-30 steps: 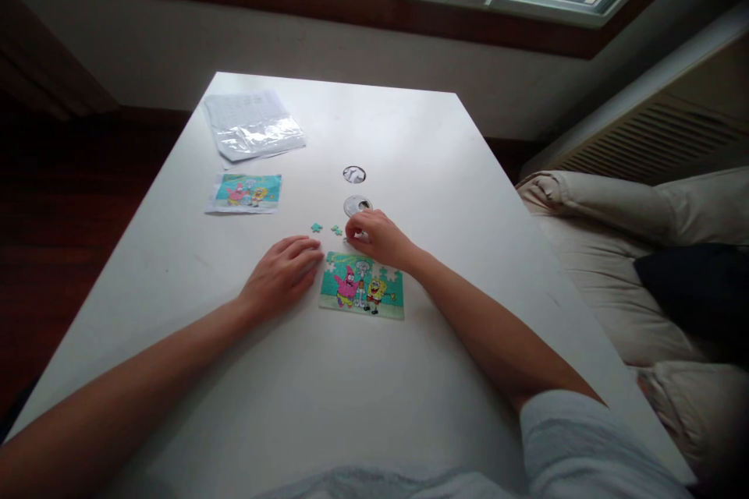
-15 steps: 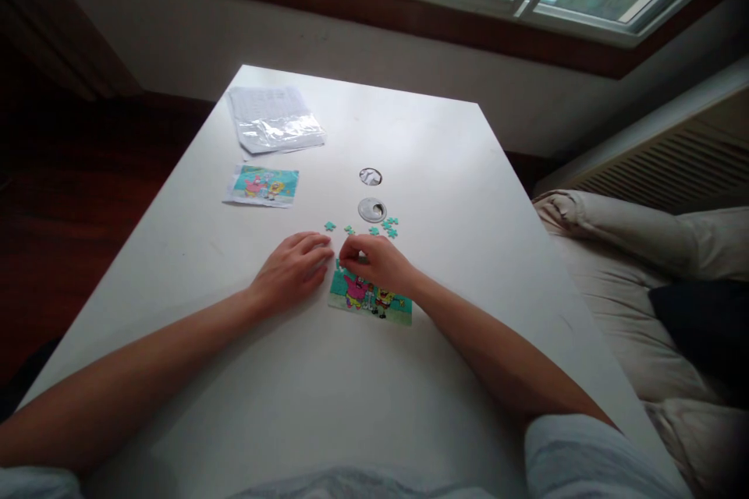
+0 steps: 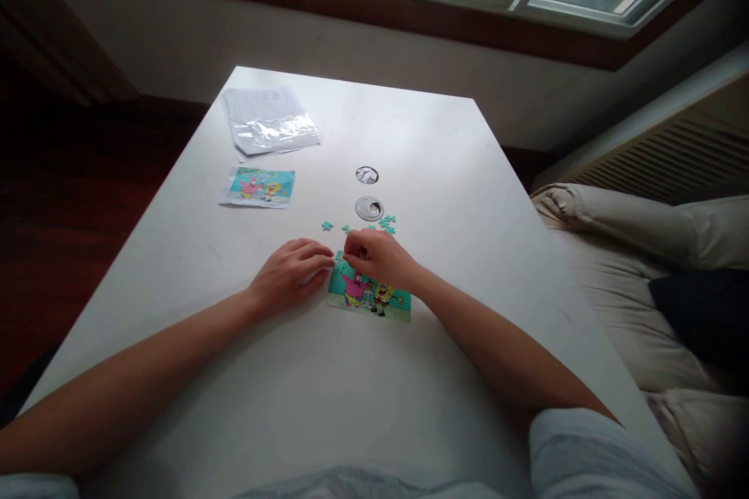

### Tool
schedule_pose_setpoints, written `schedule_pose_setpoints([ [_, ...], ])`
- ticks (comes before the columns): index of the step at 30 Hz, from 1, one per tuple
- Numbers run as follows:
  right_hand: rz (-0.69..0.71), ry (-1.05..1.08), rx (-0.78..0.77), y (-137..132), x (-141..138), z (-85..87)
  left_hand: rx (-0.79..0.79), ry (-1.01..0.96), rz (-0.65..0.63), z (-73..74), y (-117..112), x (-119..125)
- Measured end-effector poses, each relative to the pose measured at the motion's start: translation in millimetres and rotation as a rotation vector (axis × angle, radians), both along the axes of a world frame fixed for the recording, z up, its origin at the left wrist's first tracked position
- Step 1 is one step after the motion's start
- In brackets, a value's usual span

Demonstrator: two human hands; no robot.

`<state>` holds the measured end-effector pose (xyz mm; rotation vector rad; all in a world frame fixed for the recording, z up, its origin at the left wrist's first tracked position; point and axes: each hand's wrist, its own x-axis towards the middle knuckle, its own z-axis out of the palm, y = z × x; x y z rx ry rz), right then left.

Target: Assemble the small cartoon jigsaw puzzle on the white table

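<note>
A jigsaw puzzle (image 3: 367, 304), largely assembled, lies on the white table; it shows a pink starfish and a yellow sponge figure on teal. Over its upper edge is my right hand (image 3: 380, 257), thumb and forefinger pinched together near the top left corner. Whatever sits between those fingertips is too small to make out. My left hand (image 3: 291, 271) rests on the table just left of the puzzle, fingers stretched out, the tips close to that same corner. Beyond my hands are several loose teal puzzle pieces (image 3: 327, 226), some partly hidden by my right hand.
A printed reference picture (image 3: 263, 187) lies to the left, with a clear plastic bag of papers (image 3: 272, 122) behind it. A round grey cap (image 3: 369, 208) sits beside a round hole (image 3: 367, 175) in the table (image 3: 421, 144). A beige sofa (image 3: 608, 281) stands at the right.
My right hand has shifted slightly up and away from the puzzle's top left corner, showing more of its teal pieces. The left hand stays nearly still.
</note>
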<state>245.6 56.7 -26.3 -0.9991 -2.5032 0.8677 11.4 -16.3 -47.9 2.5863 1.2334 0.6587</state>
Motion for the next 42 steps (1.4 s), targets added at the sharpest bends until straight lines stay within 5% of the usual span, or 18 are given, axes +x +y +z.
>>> schedule_pose_setpoints([
  [7, -0.132, -0.029, -0.029, 8.1, 7.2, 2.6, 0.060, 0.082, -0.127, 3.4, -4.0, 4.4],
  [42, -0.053, -0.091, -0.010, 12.9, 9.6, -6.0, 0.057, 0.144, -0.105, -0.5, -2.7, 8.6],
])
